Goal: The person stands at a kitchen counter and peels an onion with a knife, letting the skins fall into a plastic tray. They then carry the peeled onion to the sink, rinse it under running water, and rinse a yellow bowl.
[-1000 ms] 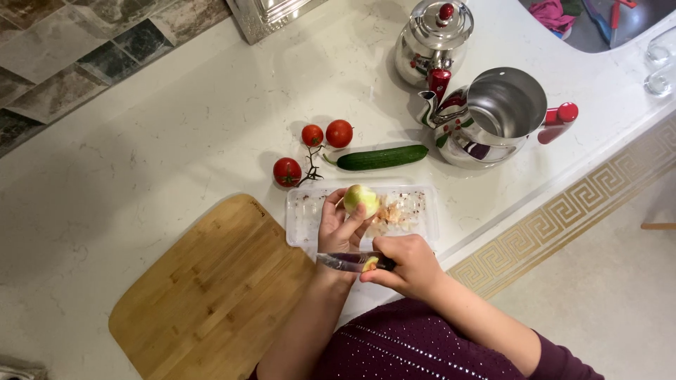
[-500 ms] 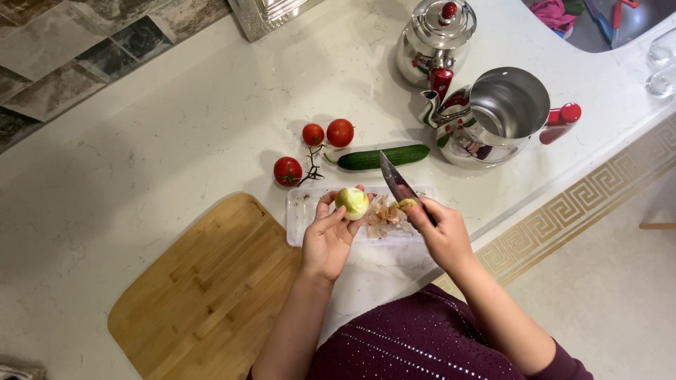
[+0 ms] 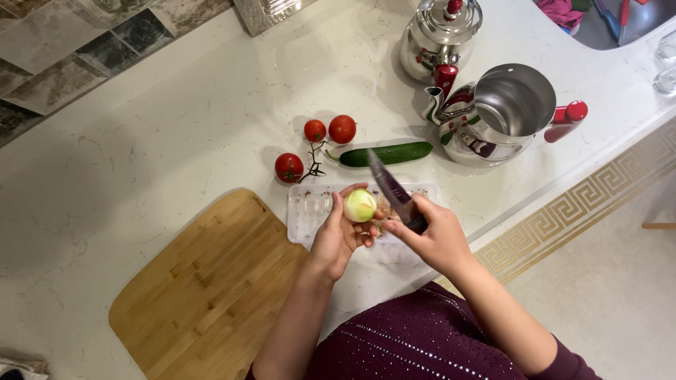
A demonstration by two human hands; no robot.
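My left hand (image 3: 336, 236) holds a peeled pale green onion (image 3: 360, 205) over a clear plastic tray (image 3: 308, 210). My right hand (image 3: 435, 236) grips a knife (image 3: 389, 187) by its dark handle; the blade points up and to the left, just right of the onion. Onion skins lie in the tray, mostly hidden behind my hands.
A bamboo cutting board (image 3: 211, 288) lies left of the tray. Behind the tray are three tomatoes (image 3: 342, 129) on a stem and a cucumber (image 3: 386, 154). Two steel teapots with red knobs (image 3: 503, 112) stand at the back right. The counter edge runs diagonally at right.
My right hand swung the knife from across my left wrist up to the right, then brought it close beside the onion. The left hand turned the onion slightly.
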